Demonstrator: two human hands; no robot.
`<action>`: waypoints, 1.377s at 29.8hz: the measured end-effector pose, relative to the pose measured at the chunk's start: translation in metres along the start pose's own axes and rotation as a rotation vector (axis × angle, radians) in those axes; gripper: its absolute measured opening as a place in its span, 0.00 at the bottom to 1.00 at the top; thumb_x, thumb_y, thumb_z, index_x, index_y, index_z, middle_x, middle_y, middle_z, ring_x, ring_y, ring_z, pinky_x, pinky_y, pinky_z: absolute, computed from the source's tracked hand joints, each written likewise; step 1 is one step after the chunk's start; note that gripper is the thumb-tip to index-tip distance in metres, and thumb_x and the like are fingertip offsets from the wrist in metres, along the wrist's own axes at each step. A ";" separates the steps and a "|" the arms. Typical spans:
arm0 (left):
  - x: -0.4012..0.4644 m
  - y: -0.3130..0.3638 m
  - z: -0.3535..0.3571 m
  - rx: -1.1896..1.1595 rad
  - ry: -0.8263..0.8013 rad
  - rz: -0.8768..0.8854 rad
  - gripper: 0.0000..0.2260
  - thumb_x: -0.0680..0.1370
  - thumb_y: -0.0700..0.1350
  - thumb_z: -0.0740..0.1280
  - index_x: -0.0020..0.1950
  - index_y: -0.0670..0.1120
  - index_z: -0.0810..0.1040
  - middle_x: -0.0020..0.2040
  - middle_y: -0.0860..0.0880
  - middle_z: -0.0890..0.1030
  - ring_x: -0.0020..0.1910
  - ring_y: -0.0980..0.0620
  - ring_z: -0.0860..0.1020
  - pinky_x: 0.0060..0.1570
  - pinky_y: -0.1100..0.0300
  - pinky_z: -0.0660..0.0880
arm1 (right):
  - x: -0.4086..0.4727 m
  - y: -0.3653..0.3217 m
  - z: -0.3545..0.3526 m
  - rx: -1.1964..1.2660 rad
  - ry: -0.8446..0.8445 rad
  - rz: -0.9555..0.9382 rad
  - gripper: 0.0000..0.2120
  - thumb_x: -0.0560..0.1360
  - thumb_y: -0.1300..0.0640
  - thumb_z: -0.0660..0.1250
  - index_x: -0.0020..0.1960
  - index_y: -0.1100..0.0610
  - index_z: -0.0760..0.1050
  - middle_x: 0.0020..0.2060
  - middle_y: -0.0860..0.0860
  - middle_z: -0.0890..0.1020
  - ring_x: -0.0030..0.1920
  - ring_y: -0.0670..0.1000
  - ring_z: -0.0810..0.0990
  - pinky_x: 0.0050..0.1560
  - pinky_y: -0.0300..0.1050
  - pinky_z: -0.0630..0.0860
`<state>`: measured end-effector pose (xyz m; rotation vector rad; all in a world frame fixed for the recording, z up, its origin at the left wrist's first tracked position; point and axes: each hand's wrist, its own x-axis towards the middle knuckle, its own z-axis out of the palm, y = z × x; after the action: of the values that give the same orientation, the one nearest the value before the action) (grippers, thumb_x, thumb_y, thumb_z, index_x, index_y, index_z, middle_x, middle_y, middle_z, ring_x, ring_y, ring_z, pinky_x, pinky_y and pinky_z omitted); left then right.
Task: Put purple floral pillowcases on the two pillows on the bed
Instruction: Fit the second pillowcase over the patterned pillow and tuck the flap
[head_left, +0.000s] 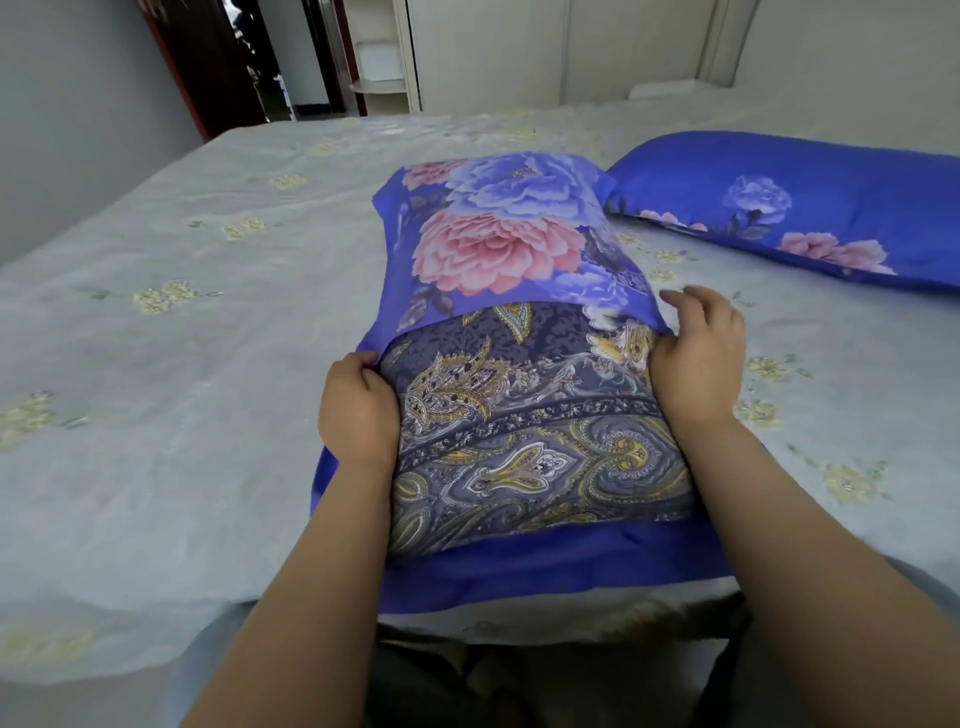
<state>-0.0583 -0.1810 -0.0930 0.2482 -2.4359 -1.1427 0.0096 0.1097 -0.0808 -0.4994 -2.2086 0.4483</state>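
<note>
Pale bedsheet (182, 312) covers the bed where a paisley pillow (530, 441) lies half inside a purple floral pillowcase (498, 234). Left hand (358, 410) grips the case's edge with curled fingers; right hand (696, 348) holds the opposite edge, fingers partly spread. Second cased pillow (789, 208) lies just beside, farther right.

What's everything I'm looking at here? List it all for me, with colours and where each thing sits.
Paisley pillow: one, grey-purple with gold, near bed edge, half inside a case.
Floral pillowcase: one, purple with pink and blue flowers, covering that pillow's far half.
Finished pillow: one, purple floral, far right on bed.
Bedsheet: one, pale grey with yellow flowers, covering bed.
Shelf unit: one, cream, far wall.
Door: one, dark red, far left.
Left hand: grips case's left edge.
Right hand: holds case's right edge.
</note>
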 end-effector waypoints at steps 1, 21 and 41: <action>-0.006 -0.004 -0.003 0.032 0.000 0.041 0.16 0.78 0.39 0.55 0.60 0.45 0.77 0.59 0.43 0.77 0.57 0.40 0.73 0.50 0.52 0.69 | 0.002 -0.007 -0.006 0.011 0.024 -0.113 0.22 0.69 0.62 0.55 0.61 0.59 0.76 0.61 0.59 0.75 0.61 0.63 0.72 0.56 0.55 0.70; -0.033 0.011 -0.080 -0.927 -0.695 -0.472 0.14 0.82 0.45 0.54 0.47 0.43 0.78 0.35 0.49 0.84 0.34 0.53 0.81 0.34 0.60 0.77 | -0.107 -0.124 -0.011 -0.332 -0.388 -0.603 0.51 0.59 0.38 0.74 0.72 0.64 0.62 0.60 0.62 0.78 0.63 0.60 0.75 0.72 0.65 0.52; 0.015 0.004 0.041 0.781 -0.620 0.412 0.31 0.81 0.56 0.54 0.78 0.47 0.43 0.68 0.40 0.69 0.61 0.37 0.74 0.51 0.47 0.73 | 0.100 -0.133 0.021 0.207 -0.688 -0.237 0.11 0.74 0.44 0.67 0.43 0.52 0.76 0.46 0.49 0.79 0.51 0.51 0.75 0.48 0.40 0.66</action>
<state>-0.0901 -0.1555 -0.1087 -0.4358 -3.1611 -0.0346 -0.0932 0.0415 0.0332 0.0522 -2.7837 0.7966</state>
